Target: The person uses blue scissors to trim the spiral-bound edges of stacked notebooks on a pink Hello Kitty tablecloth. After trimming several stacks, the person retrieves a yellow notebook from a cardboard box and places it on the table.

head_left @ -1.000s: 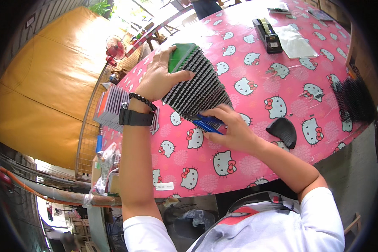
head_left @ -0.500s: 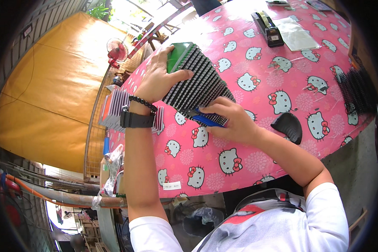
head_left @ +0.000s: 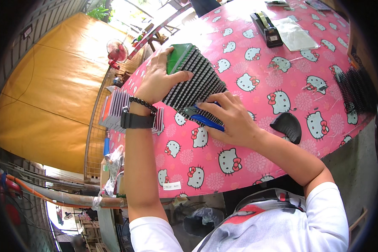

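Note:
My left hand [head_left: 158, 82], with a dark bracelet and black watch at its wrist, grips the upper left end of a block [head_left: 197, 75]. That block has rows of small grey and black pieces and a smooth green side [head_left: 179, 54]; its exact kind I cannot make out. In my right hand [head_left: 237, 119] are blue-handled nippers [head_left: 210, 122], their handles spread a little. The metal jaws of the nippers lie against the block's lower edge. Fingers of my right hand partly hide that corner of the block.
A pink patterned cloth [head_left: 256, 161] covers the table. On it are a black curved piece [head_left: 287, 127], a tape dispenser [head_left: 267, 31], a clear plastic bag [head_left: 296, 35], dark bristly strips [head_left: 357, 92] at the right and a ridged grey stack [head_left: 115, 109] at the left.
The nippers' handles have spread apart and their jaws now show, shifted slightly left along the block's lower edge. My left hand keeps its hold on the block.

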Demonstrator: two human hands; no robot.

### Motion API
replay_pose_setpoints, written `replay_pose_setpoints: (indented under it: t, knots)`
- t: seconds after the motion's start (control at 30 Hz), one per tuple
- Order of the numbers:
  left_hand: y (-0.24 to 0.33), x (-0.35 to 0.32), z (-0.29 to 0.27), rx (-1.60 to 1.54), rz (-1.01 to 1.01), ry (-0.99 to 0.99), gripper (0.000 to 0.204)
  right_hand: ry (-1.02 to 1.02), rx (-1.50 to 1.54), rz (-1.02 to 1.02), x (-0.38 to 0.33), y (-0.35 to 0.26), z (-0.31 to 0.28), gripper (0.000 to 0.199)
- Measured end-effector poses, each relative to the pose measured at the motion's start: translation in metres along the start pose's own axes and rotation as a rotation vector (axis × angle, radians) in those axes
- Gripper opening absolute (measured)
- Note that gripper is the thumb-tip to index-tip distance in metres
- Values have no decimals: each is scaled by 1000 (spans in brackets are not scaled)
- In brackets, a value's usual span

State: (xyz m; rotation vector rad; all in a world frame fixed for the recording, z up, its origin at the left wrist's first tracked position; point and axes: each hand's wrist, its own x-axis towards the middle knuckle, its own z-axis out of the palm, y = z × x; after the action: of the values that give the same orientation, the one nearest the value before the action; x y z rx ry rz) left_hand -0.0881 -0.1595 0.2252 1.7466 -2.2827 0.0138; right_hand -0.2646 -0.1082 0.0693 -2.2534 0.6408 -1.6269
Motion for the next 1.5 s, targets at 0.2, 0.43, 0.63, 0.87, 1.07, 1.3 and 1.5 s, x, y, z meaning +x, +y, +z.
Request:
replay_pose_setpoints:
  t: [0.2, 0.43, 0.63, 0.87, 1.07, 1.3, 1.5]
  knots:
    - [-1, 2, 0, -88, -21, -40, 94, -386, 950, 586, 11, 20, -1, 34]
    - [-11, 4, -7, -163, -7, -53, 103, -208, 567, 362, -4, 5, -3, 42]
    - [-14, 9, -21, -153, 34, -84, 91, -82, 57, 40, -19, 11, 4, 53]
    - [-10, 3, -6, -163, 28, -109, 93, -73, -28, -34, -21, 17, 13, 52]
    - [-11, 1, -2, -127, 45, -31, 99, -460, 1133, 757, -11, 26, 6, 27]
    - [-9, 0, -2, -117, 43, -20, 99, -157, 444, 261, -25, 17, 11, 39]
    - [-14, 3, 1, -151, 66, -5, 98, -114, 28, 17, -25, 15, 10, 52]
